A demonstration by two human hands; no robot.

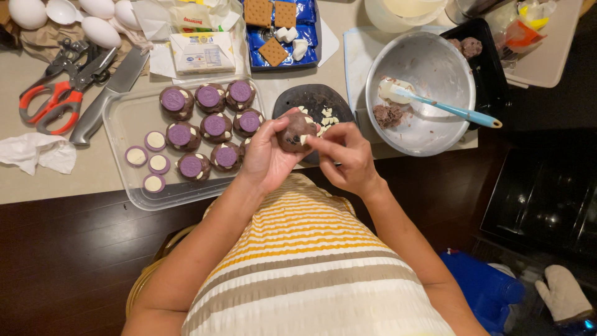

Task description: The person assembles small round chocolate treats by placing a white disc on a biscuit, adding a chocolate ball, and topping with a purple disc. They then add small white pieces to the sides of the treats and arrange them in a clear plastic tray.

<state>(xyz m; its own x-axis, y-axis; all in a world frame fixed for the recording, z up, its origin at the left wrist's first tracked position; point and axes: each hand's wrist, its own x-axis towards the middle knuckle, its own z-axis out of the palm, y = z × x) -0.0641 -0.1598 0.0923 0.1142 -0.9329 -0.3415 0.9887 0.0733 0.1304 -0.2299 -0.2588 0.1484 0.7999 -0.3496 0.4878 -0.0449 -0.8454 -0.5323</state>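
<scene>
Cupping lumpy brown dough ball [296, 132], left hand [268, 155] fingers curled around it; right hand [346, 157] fingertips pinched together against its side, above dark round plate [311, 99].

At the bench's far edge, a white rectangular box [203, 52] with a blue label, beside a blue cracker wrapper [283, 34]; farther right, crumpled clear-and-yellow bag [528, 18].

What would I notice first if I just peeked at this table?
First, the brown dough ball at the centre, cupped in the left hand while the right hand pinches its side. Left of it, a clear tray holds dough balls with purple discs on top. To the right sits a metal bowl with a blue-handled spatula.
</scene>
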